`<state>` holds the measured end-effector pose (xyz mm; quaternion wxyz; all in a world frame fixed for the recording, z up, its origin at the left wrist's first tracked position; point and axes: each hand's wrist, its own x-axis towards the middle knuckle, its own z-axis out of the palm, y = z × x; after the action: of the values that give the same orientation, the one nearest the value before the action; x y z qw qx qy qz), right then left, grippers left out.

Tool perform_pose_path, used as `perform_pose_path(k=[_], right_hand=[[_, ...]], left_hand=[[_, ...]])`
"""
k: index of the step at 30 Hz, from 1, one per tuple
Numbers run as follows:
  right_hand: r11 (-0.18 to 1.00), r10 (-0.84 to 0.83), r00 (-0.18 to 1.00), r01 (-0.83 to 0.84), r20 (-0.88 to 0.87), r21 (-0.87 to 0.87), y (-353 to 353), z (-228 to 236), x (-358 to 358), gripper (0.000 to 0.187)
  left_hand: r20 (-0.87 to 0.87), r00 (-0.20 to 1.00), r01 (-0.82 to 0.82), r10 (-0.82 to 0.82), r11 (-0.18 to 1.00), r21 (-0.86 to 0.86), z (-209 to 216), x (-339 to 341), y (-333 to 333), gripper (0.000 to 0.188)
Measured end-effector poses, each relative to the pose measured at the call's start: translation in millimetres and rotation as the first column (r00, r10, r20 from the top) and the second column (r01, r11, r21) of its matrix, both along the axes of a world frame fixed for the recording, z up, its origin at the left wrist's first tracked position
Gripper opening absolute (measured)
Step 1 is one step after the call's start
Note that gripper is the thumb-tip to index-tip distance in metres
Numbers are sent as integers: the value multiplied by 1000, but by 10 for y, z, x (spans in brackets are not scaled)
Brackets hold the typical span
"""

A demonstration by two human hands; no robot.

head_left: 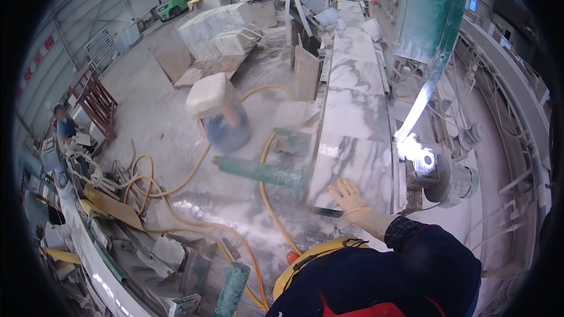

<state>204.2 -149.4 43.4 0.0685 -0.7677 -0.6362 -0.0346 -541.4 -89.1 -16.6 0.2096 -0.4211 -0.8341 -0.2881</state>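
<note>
My right hand (351,202), in a cream rubber glove, lies palm down with fingers stretched out on a white marble slab (346,167) with grey veins. Its wrist is near the slab's close end, and a dark sleeve leads back to the lower right. Just left of the wrist, a short black bar (326,211) juts out by the slab's edge. Further slabs (351,108) run away from me in one long line. My left hand is out of sight.
Right of the slabs stands a machine with a motor (458,182) and a glaring light. A green roller (258,170) sticks out on the left, above yellow hoses (270,211). Beyond are a covered stool (211,97), stacked slabs (214,26), a green forklift (172,6) and other people.
</note>
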Motion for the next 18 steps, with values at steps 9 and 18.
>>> perform_pose_path(k=[9, 18], right_hand=[[976, -4, 999, -6, -43, -217, 34, 303, 8, 91], [995, 41, 997, -47, -61, -86, 65, 90, 182, 93]], left_hand=[[-183, 959, -254, 218, 946, -200, -158, -462, -1313, 58], [3, 910, -310, 415, 685, -659, 20, -201, -1363, 75]])
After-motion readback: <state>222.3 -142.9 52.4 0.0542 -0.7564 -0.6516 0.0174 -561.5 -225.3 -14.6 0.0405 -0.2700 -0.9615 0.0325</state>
